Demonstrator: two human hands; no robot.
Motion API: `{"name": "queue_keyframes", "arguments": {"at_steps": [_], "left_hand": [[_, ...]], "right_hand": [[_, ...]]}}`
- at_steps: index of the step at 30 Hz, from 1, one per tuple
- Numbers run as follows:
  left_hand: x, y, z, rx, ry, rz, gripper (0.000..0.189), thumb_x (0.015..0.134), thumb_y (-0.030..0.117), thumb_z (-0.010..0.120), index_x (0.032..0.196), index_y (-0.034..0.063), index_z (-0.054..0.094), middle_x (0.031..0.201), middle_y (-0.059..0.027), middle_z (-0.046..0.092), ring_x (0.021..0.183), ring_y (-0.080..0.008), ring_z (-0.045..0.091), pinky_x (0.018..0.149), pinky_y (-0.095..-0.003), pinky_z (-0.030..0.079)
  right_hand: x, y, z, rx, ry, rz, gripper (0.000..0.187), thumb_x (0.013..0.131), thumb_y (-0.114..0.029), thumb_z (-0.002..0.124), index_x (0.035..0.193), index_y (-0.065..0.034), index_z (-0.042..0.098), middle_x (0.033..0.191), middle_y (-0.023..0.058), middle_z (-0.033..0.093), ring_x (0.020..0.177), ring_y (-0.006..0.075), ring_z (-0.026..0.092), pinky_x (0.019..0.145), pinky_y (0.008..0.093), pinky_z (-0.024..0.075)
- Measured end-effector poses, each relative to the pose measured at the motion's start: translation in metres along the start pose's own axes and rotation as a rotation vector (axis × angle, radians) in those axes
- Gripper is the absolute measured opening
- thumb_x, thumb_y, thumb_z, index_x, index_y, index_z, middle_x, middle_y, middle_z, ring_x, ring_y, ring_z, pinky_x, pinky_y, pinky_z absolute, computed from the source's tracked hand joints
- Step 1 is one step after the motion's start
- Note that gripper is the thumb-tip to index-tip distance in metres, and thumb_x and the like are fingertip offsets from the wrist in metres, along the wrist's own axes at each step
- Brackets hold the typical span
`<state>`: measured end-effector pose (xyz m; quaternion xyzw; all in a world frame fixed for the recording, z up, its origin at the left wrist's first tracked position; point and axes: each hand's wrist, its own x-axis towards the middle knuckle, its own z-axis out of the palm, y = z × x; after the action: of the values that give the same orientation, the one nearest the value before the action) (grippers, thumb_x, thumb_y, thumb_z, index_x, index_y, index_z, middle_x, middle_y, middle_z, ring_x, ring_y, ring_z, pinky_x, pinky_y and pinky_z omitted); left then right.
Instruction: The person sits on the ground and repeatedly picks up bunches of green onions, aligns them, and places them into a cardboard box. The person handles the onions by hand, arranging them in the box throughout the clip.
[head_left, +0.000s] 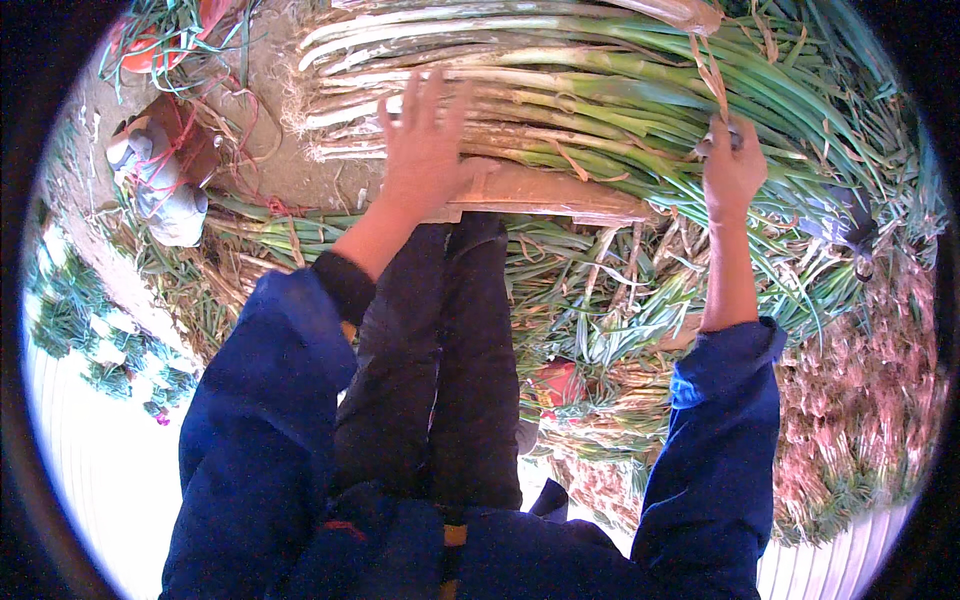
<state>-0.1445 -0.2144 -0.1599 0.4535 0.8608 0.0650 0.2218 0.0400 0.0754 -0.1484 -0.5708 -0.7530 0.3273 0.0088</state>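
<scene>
Long green onions (525, 97) lie side by side across a wooden board (555, 187), their white, rooted ends to the left and green leaves to the right. My left hand (427, 139) is spread over the white stalks near the roots, fingers apart; its heel is by the board's left part. Over the green leaves, my right hand (733, 161) has its fingers closed on a dry, tan leaf strip (709, 75), which runs upward from the fingertips. Something small and grey shows at those fingers, too blurred to name.
Red twine (251, 127) trails over the soil beside a grey-and-white object (161, 184) at left. More onions (600, 277) lie below the board. A dark cloth-like item (840, 217) sits among leaves at right, above a large heap of rooted plants (862, 390).
</scene>
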Motion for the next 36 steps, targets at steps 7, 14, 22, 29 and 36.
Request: {"name": "queue_keyframes", "arguments": {"at_steps": [7,14,22,29,36], "left_hand": [[0.027,0.006,0.028,0.124,-0.098,0.134,0.103,0.063,0.063,0.067,0.143,0.0110,0.029,0.147,-0.0184,0.023,0.137,-0.0378,0.018,0.098,-0.0695,0.020],[0.026,0.006,0.033,0.118,-0.096,0.139,0.103,0.062,0.065,0.067,0.143,0.0111,0.031,0.148,-0.0184,0.022,0.138,-0.0374,0.016,0.098,-0.0697,0.019],[0.005,-0.003,0.021,-0.074,0.080,0.092,0.059,0.073,0.040,0.070,0.121,0.0108,0.054,0.123,-0.0125,0.049,0.117,-0.0327,0.044,0.092,-0.0536,0.035],[-0.005,-0.012,0.030,-0.182,0.038,-0.068,0.037,0.078,0.024,0.066,0.110,0.0057,0.059,0.103,-0.0119,0.057,0.097,-0.0310,0.054,0.083,-0.0441,0.043],[-0.008,-0.020,0.019,-0.142,0.157,-0.297,0.063,0.063,0.033,0.078,0.117,0.0085,0.055,0.122,-0.0103,0.048,0.116,-0.0302,0.042,0.097,-0.0461,0.031]], "right_hand": [[0.002,0.012,-0.032,0.528,-0.011,0.263,0.013,0.086,-0.010,0.061,0.094,0.0004,0.062,0.070,0.0055,0.063,0.057,0.0125,0.061,0.045,0.0209,0.0411],[0.019,-0.014,-0.060,0.338,0.420,-0.095,0.016,0.082,-0.011,0.066,0.094,-0.0012,0.061,0.090,0.0100,0.061,0.066,0.0131,0.056,0.056,0.0244,0.0458],[-0.074,-0.056,0.045,0.042,-0.264,-0.661,0.012,0.075,-0.009,0.065,0.086,-0.0044,0.062,0.087,0.0120,0.061,0.084,0.0299,0.058,0.072,0.0376,0.0487],[-0.079,-0.030,0.106,-0.518,-0.209,-0.831,0.016,0.074,-0.012,0.060,0.088,-0.0051,0.059,0.091,0.0095,0.060,0.090,0.0294,0.054,0.075,0.0419,0.0460],[-0.065,-0.060,0.097,-0.659,-0.444,-0.689,0.028,0.073,-0.015,0.062,0.099,-0.0068,0.057,0.096,0.0090,0.059,0.097,0.0296,0.054,0.078,0.0463,0.0444]]}}
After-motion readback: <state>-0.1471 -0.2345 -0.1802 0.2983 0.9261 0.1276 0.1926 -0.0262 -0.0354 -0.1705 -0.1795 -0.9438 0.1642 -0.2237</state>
